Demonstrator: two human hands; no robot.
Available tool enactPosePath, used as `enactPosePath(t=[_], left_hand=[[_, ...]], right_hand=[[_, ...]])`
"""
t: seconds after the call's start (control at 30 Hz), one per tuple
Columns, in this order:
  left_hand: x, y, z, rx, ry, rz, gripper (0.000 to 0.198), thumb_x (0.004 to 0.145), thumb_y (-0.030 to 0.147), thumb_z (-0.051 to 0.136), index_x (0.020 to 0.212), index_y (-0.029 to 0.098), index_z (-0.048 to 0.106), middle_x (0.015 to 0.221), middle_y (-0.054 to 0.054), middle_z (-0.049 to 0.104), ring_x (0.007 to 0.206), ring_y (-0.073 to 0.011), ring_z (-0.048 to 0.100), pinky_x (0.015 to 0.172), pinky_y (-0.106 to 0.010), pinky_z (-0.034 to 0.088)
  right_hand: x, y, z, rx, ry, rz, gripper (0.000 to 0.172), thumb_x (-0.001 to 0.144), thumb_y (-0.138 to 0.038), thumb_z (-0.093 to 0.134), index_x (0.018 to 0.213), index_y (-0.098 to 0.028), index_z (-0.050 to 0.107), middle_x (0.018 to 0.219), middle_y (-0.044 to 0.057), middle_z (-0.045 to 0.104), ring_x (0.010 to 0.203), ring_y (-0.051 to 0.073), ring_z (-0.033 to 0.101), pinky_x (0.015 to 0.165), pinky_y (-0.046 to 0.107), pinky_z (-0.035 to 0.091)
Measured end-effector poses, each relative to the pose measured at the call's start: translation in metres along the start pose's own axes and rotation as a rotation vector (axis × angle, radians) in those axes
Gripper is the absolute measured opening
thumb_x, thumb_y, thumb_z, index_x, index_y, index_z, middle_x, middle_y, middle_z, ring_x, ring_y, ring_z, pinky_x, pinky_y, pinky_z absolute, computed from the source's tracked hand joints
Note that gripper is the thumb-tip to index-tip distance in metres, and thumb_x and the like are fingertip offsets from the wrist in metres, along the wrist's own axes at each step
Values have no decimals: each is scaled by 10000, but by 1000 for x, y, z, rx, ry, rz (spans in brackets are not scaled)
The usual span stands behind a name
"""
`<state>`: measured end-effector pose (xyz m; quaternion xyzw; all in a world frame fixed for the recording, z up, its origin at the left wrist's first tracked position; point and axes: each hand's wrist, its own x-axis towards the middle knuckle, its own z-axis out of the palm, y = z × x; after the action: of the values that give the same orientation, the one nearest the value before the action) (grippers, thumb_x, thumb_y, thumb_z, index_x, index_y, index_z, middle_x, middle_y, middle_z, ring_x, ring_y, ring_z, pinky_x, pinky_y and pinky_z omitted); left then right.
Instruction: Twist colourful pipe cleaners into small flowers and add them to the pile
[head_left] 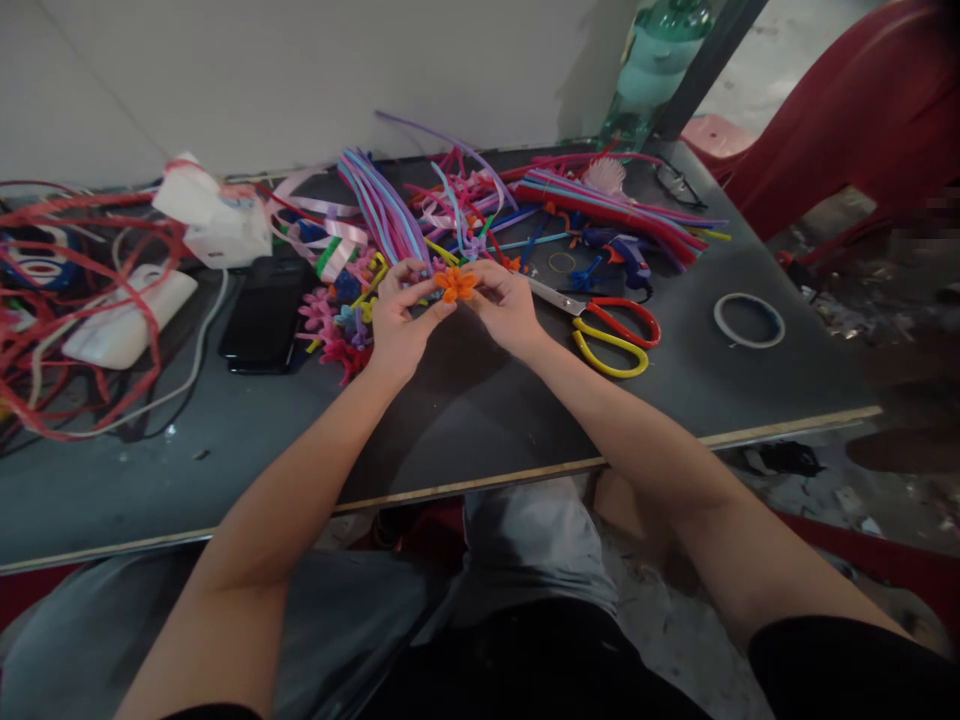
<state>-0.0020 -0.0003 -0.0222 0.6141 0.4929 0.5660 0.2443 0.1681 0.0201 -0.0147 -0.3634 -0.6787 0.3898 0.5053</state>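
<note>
An orange pipe-cleaner flower [457,285] is held up between both hands above the dark table. My left hand [406,318] pinches its left side with thumb and fingers. On the flower's right side, my right hand [501,303] is closed, with its fingertips touching the petals. Pink, red, blue and yellow fuzzy flowers [322,318] lie just left of my left hand. Scissors [611,335] with one red and one yellow handle rest right of my right hand, their blades pointing towards it.
Bundles of coloured pipe cleaners [384,212] lie behind the hands. A black phone [264,318], a white power bank [127,318] and tangled red ribbon are at left. At right are a tape roll [748,320], a blue glue gun [624,252] and a green bottle [654,75].
</note>
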Motion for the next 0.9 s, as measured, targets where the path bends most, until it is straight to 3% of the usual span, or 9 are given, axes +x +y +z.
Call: enactPosePath(t=[0.1, 0.33, 0.53, 0.67, 0.9], left_hand=[[2, -6, 0, -58, 18, 44, 303, 732, 523, 872, 895, 271, 827, 1169, -51, 684, 1205, -270, 600, 1099, -480, 456], [3, -11, -1, -36, 11, 42, 341, 669, 557, 904, 806, 257, 817, 1121, -57, 701, 1163, -278, 615, 1091, -500, 446], [5, -14, -2, -41, -55, 99, 300, 740, 571, 851, 831, 287, 813, 1026, -39, 712, 1140, -264, 630, 1070, -485, 463], [8, -19, -3, -27, -148, 94, 367, 812, 612, 770, 815, 246, 802, 1137, -64, 699, 1144, -259, 621, 1048, -478, 477], [8, -18, -3, -97, -175, 77, 354, 756, 620, 813, 825, 273, 806, 1152, -68, 684, 1171, -267, 604, 1092, -494, 447]], right_hand=[[0, 1, -1, -21, -26, -44, 420, 848, -624, 703, 834, -207, 751, 1024, 70, 710, 906, 172, 642, 756, 298, 514], [3, 2, -7, -63, -174, -42, 454, 820, -626, 733, 790, -174, 755, 943, 68, 718, 777, 141, 597, 677, 275, 454], [3, 0, -7, 142, -213, 81, 491, 687, -653, 820, 728, -174, 720, 866, 51, 707, 805, 143, 616, 764, 284, 504], [1, -4, -7, 247, -275, 202, 546, 634, -684, 834, 708, -158, 707, 689, 1, 644, 647, 94, 529, 638, 247, 458], [1, -4, -8, 318, -276, 269, 587, 616, -701, 838, 686, -138, 685, 625, -17, 604, 588, 66, 500, 556, 216, 389]])
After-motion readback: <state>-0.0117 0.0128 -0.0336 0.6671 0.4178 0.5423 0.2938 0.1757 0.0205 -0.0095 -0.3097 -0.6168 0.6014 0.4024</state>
